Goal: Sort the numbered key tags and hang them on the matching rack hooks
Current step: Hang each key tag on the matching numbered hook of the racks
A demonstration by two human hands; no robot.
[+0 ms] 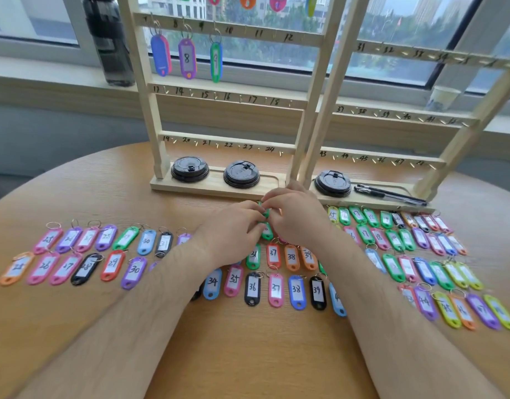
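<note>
Rows of coloured numbered key tags lie across the round wooden table (248, 349). My left hand (233, 228) and my right hand (294, 217) meet at the table's middle, both pinching a small green tag (266, 213) just in front of the racks; its number is hidden. A second green tag (266, 231) lies right below it. The left wooden rack (228, 90) carries tags on hooks 7, 8 (187, 58) and 9 (215, 62). The right rack (392, 113) shows bare numbered hooks from 31 to 48.
Three black cup lids (189, 169) sit in the rack bases, and black pens (389, 194) lie in the right base. A dark bottle (110, 38) and a white cup (444, 97) stand on the window sill. Tags 34 to 39 (275, 289) lie between my forearms.
</note>
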